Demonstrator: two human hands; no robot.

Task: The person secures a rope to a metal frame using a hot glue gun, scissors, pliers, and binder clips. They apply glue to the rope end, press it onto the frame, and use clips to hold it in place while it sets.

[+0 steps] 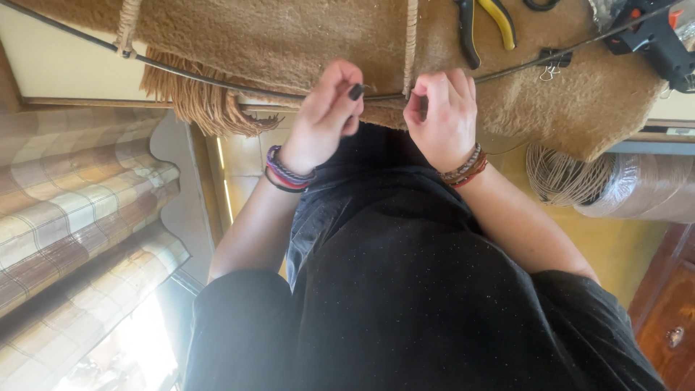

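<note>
A shaggy tan fringed blanket covers the desk at twelve o'clock. Across it curves a thin dark metal wire hoop. Both hands, left and right, pinch the hoop at centre, just beside a beige cord.

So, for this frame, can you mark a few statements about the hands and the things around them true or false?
1. Both hands pinch the thin dark wire. True: the left hand and right hand grip it at the brown fuzzy cloth.
2. The yellow-handled pliers are in the right hand. False: they lie on the cloth beyond it.
3. Only one wrist wears bracelets. False: both do.
4. A spool of pale twine lies to the right of the right forearm. True.
5. The glue gun lies beside the left hand. False: it is at the far right.
</note>
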